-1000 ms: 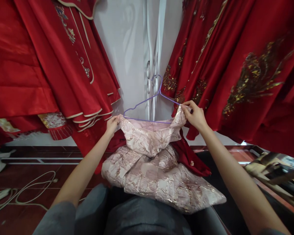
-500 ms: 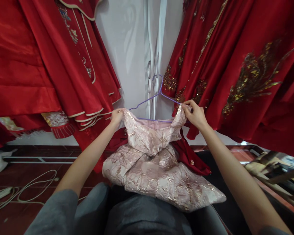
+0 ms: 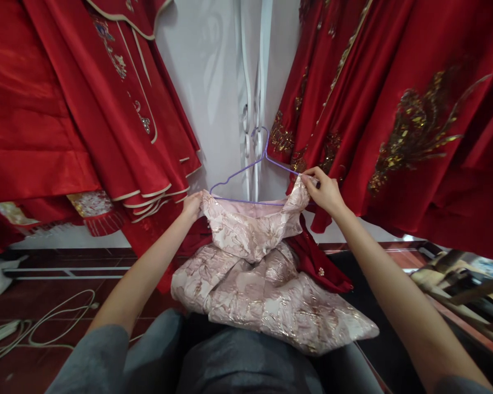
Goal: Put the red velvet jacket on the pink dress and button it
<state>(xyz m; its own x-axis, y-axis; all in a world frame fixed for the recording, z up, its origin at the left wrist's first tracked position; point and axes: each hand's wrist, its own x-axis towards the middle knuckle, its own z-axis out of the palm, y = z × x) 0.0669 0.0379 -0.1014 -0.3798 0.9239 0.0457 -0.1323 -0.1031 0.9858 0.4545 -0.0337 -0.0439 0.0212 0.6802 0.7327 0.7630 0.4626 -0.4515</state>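
Note:
A pale pink dress [image 3: 250,235] with a shiny gold floral pattern lies across my lap, its skirt spread toward me. A thin purple hanger [image 3: 246,164] sits at its neckline, hook pointing away from me. My left hand [image 3: 192,206] is closed on the dress's left shoulder strap, just outside the hanger's left end, which shows bare. My right hand [image 3: 325,191] pinches the right strap, over the hanger's right end. Part of that end is hidden by cloth and fingers. Under the dress lies a dark red garment [image 3: 322,271] with a small pearly ornament.
Red embroidered garments [image 3: 74,109] hang on the left, and red gowns with gold sequins [image 3: 394,126] hang on the right. Between them stand white panels [image 3: 205,82]. White cables [image 3: 45,328] and a power strip lie on the dark red floor at left. A wooden rack [image 3: 468,290] is at right.
My left hand has moved slightly left and down with the strap, and the hanger's left end now shows more. My right hand keeps its pinch. The view has shifted a little.

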